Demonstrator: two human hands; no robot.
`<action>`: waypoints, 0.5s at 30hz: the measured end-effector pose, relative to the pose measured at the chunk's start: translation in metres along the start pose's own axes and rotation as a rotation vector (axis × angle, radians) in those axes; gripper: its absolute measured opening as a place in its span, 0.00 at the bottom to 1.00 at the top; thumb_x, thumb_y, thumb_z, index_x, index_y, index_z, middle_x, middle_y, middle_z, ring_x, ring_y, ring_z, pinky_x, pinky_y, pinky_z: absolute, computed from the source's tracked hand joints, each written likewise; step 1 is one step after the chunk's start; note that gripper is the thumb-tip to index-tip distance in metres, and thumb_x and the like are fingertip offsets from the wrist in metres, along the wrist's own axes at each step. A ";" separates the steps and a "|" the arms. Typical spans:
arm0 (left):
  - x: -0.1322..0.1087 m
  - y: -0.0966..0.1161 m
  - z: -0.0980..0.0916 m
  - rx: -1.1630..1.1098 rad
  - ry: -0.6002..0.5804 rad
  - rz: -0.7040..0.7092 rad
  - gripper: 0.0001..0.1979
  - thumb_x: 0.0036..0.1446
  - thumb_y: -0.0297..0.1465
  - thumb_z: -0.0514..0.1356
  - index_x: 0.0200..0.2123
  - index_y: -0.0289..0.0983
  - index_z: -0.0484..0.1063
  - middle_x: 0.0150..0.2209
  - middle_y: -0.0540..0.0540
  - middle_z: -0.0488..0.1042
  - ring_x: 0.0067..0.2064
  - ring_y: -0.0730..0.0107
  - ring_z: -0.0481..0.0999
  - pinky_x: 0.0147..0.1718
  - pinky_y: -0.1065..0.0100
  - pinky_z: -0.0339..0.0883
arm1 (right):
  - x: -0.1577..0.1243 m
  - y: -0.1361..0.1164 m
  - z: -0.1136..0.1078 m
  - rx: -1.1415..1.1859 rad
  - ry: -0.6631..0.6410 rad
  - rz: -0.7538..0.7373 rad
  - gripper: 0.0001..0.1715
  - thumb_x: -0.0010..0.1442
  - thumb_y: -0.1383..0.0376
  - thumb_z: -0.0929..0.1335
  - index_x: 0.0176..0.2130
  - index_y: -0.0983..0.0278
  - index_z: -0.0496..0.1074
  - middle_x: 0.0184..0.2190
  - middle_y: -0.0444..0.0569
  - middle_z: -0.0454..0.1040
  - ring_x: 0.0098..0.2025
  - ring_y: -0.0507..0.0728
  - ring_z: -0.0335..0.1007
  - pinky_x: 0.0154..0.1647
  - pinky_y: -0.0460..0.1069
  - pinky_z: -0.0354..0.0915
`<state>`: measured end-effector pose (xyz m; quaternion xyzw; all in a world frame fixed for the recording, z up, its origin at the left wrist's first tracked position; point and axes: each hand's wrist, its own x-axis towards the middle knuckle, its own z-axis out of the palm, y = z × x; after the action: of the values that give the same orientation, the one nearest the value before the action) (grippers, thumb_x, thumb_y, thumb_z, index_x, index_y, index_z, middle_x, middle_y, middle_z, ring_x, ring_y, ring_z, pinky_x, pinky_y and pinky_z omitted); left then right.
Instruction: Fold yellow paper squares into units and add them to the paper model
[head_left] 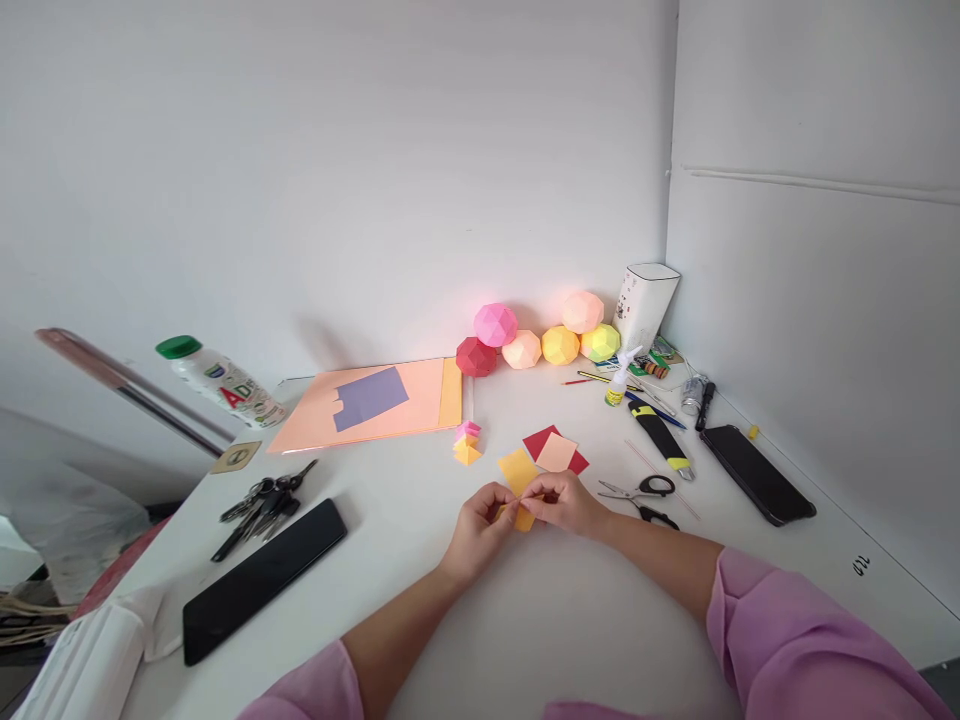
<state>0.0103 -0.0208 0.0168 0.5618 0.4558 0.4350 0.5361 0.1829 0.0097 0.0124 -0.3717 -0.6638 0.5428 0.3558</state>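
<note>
Near the middle of the table, my left hand (pixel 486 525) and my right hand (pixel 564 503) meet, fingertips pinched on a small orange-yellow paper piece (pixel 525 521). Just beyond them lies a yellow-orange paper square (pixel 517 468). To its right, a peach square (pixel 557 452) rests on red paper (pixel 538 440). Small folded pink and yellow pieces (pixel 467 452) are stacked to the left of these. The fingers partly cover the held piece, so its folds are hard to make out.
Scissors (pixel 637 492) and a cutter (pixel 661 438) lie at right, near a glue bottle (pixel 617 385) and a black phone (pixel 757 475). Faceted paper balls (pixel 496 325) line the wall. Keys (pixel 266 505), a dark phone (pixel 262 580) and peach sheets (pixel 420 400) are at left.
</note>
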 end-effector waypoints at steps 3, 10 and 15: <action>0.000 0.000 0.000 -0.006 0.028 -0.009 0.08 0.51 0.35 0.58 0.26 0.36 0.65 0.26 0.51 0.65 0.28 0.73 0.65 0.29 0.72 0.61 | 0.000 0.000 0.000 -0.003 0.029 0.010 0.07 0.52 0.64 0.68 0.26 0.66 0.69 0.20 0.42 0.67 0.20 0.48 0.62 0.19 0.43 0.60; 0.001 0.001 -0.003 -0.116 0.133 -0.070 0.08 0.49 0.35 0.58 0.25 0.37 0.64 0.24 0.52 0.65 0.26 0.75 0.63 0.26 0.73 0.59 | 0.002 -0.004 -0.004 0.199 0.128 0.040 0.08 0.54 0.64 0.64 0.27 0.63 0.59 0.21 0.41 0.68 0.18 0.47 0.62 0.19 0.43 0.57; 0.002 -0.001 -0.003 -0.087 0.065 -0.041 0.08 0.51 0.35 0.57 0.26 0.37 0.65 0.25 0.51 0.65 0.28 0.74 0.64 0.28 0.73 0.60 | 0.001 -0.002 -0.003 0.072 0.009 -0.013 0.10 0.54 0.60 0.67 0.31 0.64 0.65 0.24 0.42 0.66 0.22 0.48 0.62 0.22 0.44 0.59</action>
<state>0.0077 -0.0187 0.0161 0.5140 0.4653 0.4614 0.5536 0.1843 0.0118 0.0151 -0.3567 -0.6448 0.5622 0.3754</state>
